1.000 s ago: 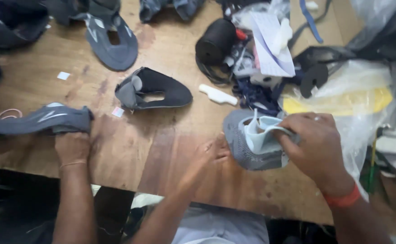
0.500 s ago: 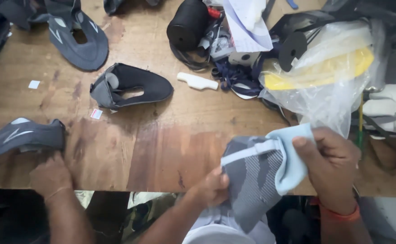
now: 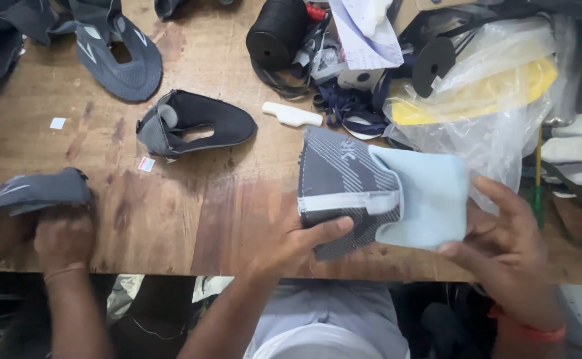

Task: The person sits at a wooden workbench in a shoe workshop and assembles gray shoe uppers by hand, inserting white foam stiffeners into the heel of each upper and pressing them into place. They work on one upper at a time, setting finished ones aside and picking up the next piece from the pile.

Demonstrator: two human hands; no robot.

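1. A dark shoe upper (image 3: 194, 129) is lying mid-table (image 3: 238, 219).
2. A black thread spool (image 3: 276, 33) is standing near the far edge.
3. A white plastic piece (image 3: 292, 115) is lying just beside it.
4. A clear plastic bag (image 3: 484, 100) is sitting toward the right edge.

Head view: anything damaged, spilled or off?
Nothing looks damaged or spilled. The left hand and right hand hold a grey shoe upper with its pale blue lining sticking out; other uppers lie scattered on the wooden table.
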